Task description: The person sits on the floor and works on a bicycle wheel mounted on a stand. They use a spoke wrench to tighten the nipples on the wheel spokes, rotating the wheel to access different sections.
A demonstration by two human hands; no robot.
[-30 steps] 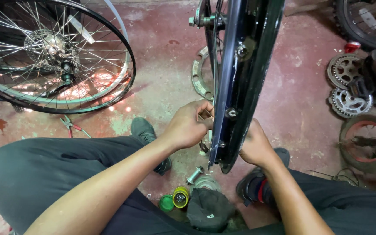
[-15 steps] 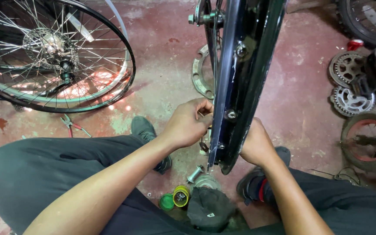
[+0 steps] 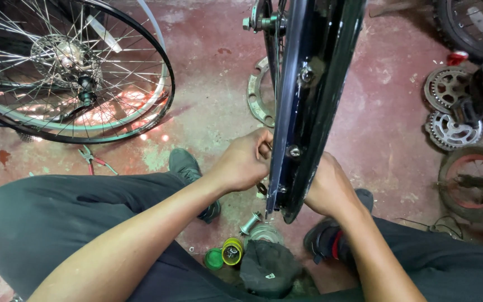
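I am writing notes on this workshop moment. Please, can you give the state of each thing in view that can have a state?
Black wheel rim: upright, held edge-on between both hands.
Left hand: fingers pinched at the rim's left side.
Right hand: pressed against the rim's right side.
Spoked wheel: lying on the floor.
Pliers: on the floor, unused.
Sprockets: loose on the floor.

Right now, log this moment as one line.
left hand: fingers at black rim | right hand: steadying rim | floor: pliers, sprockets
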